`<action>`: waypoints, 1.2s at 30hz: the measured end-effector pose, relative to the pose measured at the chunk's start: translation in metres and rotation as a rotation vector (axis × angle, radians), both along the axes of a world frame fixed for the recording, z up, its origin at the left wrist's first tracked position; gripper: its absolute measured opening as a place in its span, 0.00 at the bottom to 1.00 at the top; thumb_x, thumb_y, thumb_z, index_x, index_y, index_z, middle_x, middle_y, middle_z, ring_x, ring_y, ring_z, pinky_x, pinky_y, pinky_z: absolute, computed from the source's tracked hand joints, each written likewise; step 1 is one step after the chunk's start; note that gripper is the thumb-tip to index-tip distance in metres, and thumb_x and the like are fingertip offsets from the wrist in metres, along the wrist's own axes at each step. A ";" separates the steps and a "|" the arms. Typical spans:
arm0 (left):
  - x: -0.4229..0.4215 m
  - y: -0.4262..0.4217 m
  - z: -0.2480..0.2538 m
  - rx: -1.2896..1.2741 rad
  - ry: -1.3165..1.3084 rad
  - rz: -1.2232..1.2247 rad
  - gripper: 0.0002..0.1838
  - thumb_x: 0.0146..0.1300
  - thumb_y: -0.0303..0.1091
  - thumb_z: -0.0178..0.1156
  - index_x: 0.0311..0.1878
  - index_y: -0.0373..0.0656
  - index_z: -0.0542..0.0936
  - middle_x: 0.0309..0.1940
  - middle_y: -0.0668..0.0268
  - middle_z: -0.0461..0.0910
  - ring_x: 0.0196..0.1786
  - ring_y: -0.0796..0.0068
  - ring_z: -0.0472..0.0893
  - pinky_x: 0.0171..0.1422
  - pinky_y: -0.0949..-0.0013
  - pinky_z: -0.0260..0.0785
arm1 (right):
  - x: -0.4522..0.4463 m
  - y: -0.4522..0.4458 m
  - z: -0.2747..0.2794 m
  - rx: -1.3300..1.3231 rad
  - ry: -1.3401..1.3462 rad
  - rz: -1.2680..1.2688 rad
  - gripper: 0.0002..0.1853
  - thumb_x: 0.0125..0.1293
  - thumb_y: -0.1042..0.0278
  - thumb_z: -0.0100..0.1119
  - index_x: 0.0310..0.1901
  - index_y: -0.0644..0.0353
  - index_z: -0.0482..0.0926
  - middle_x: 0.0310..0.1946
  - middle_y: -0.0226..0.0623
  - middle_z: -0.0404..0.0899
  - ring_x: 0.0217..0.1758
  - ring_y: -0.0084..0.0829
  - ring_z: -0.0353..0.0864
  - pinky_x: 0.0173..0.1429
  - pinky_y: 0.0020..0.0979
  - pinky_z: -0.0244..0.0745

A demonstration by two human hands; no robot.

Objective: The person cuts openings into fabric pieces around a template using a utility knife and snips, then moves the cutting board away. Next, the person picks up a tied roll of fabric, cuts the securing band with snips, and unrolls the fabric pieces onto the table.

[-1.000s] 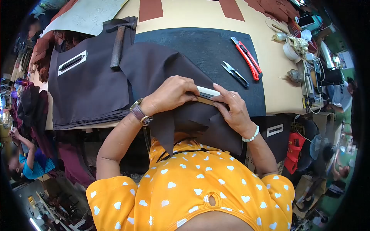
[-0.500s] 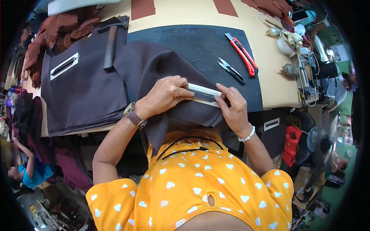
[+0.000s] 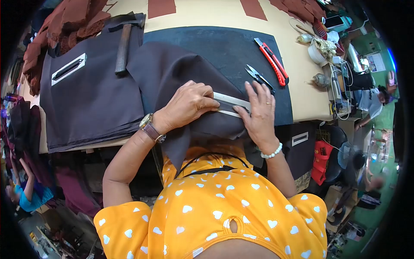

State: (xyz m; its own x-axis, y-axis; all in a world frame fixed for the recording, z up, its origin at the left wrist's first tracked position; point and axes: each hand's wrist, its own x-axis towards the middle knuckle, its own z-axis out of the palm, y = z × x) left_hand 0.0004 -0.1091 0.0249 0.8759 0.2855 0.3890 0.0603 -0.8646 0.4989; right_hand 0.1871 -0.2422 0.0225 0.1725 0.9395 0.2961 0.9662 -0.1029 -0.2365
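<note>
Head view, OP: where's that dark sheet and who's gripping it?

Reply: draped over the table's near edge. Left hand has it pinched by the pale-edged slot; right hand is spread, thumb at the far end.

OP: handling?

Reply: probably light, floppy, tad slick. I'd pinch both slot ends. Slot's long axis runs crosswise, right end angled slightly bodyward.

Far mid. of mat can be crossed; rt. side is obstructed by cutter & snips, near lt. by humped dk. sheet.
</note>
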 end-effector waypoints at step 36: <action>-0.064 0.021 0.004 -0.073 0.070 0.323 0.20 0.46 0.39 0.69 0.42 0.40 0.77 0.38 0.61 0.72 0.44 0.60 0.72 0.49 0.63 0.66 | -0.076 0.070 -0.006 0.018 -0.064 0.148 0.39 0.57 0.50 0.60 0.68 0.51 0.57 0.66 0.45 0.55 0.71 0.52 0.48 0.65 0.67 0.42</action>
State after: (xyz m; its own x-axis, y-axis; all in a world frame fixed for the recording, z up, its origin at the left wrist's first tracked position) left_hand -0.0639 -0.0883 0.0290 0.7594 0.5777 0.2994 0.3618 -0.7573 0.5438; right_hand 0.1115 -0.1724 0.0163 0.0124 0.9478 0.3186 0.9836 0.0457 -0.1743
